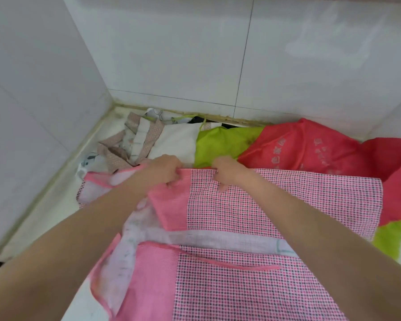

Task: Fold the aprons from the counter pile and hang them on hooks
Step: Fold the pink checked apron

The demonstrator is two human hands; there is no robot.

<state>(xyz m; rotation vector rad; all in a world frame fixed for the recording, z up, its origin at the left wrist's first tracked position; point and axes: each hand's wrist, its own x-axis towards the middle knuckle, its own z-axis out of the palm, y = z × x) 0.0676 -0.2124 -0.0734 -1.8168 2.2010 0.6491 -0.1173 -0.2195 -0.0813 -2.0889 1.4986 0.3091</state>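
A pink apron (239,209) with a dotted check panel and plain pink side lies spread over the counter in front of me, its pale underside showing at the left. My left hand (166,169) grips the apron's far edge near the middle. My right hand (227,171) pinches the same edge just to the right, fingers curled over the fabric. Behind them lies the pile: a red apron (315,147) with pale printed characters, a lime green apron (220,141), and a white one with beige dotted trim (139,140).
White tiled walls (171,54) close the corner at the left and back. The pale counter (49,214) shows along the left wall. A strip of lime green cloth (389,239) sticks out at the right under the pink apron.
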